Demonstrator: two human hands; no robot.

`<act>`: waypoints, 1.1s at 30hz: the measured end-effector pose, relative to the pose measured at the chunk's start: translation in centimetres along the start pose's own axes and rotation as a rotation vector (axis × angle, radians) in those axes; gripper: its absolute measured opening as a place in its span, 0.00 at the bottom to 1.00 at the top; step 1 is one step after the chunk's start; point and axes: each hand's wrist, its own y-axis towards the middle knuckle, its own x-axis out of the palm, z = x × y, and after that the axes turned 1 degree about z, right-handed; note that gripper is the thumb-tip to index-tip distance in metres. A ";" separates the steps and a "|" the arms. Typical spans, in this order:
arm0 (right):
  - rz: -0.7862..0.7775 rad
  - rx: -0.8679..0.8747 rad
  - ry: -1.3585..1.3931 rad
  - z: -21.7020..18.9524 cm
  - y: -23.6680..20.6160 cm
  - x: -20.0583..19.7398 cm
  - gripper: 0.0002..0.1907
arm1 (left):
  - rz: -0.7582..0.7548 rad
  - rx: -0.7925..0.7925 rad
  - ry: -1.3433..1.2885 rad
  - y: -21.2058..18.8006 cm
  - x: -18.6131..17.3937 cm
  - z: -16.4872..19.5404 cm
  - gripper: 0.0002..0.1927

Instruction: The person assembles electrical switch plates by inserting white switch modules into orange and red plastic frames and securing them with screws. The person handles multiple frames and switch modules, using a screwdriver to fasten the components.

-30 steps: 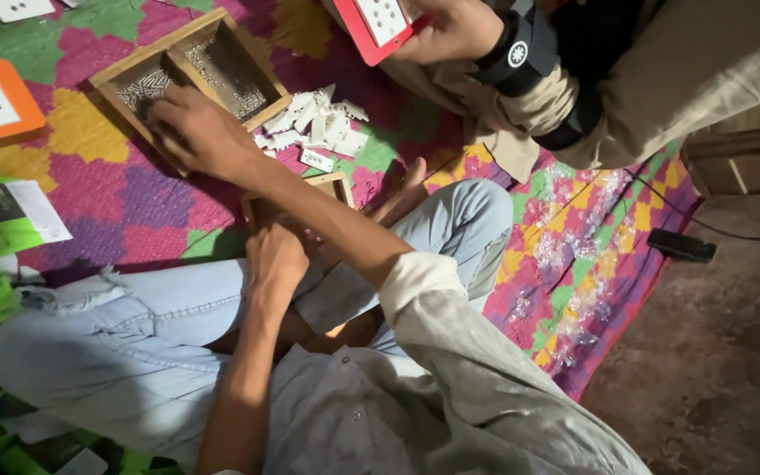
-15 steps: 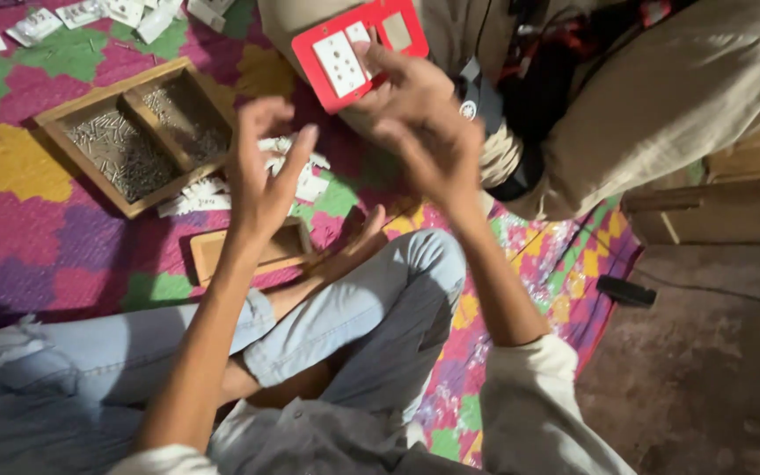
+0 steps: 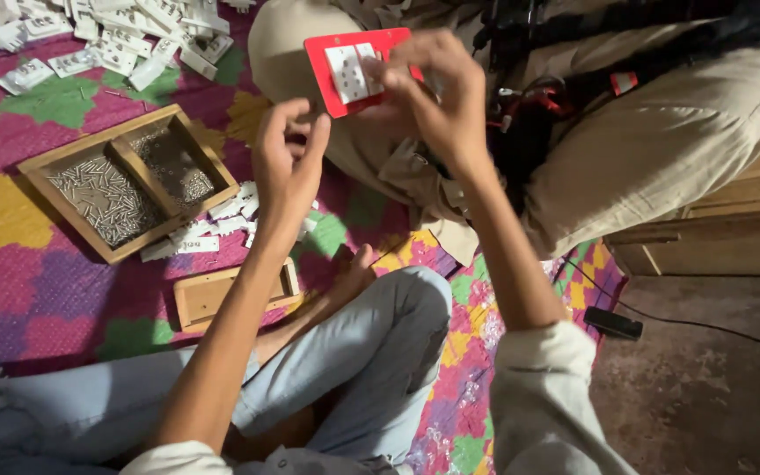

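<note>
The red switch plate (image 3: 358, 69) is being held up in front of a seated person's knee, the right hand (image 3: 440, 92) pinching its edge — fingers closed on it. The left hand (image 3: 285, 158) is hovering just beside it, fingers curled loosely around nothing, above the wooden tray (image 3: 125, 180) of metal screws on the patterned mat (image 3: 10, 299).

Red rectangular plate (image 3: 338, 70) with white socket insert (image 3: 351, 72): held raised, face toward camera, tilted slightly; at 12 o'clock in view, gripped at its right edge.
</note>
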 end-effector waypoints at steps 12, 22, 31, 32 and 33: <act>-0.133 0.404 0.302 -3.8 -21.0 17.2 0.06 | -0.402 -0.316 0.562 -16.8 -15.5 -1.9 0.12; -0.289 0.332 -0.050 -4.4 -21.7 19.4 0.16 | -0.371 -0.284 0.589 -17.7 -14.9 -5.4 0.08; -0.278 0.351 -0.031 -4.9 -21.2 19.2 0.11 | -0.347 -0.359 0.590 -17.8 -14.6 -5.1 0.10; -0.285 0.344 -0.041 -4.9 -21.1 19.2 0.12 | -0.342 -0.324 0.595 -17.7 -14.7 -5.1 0.10; -0.283 0.349 -0.039 -5.0 -21.1 19.2 0.11 | -0.346 -0.315 0.602 -17.7 -14.7 -5.1 0.10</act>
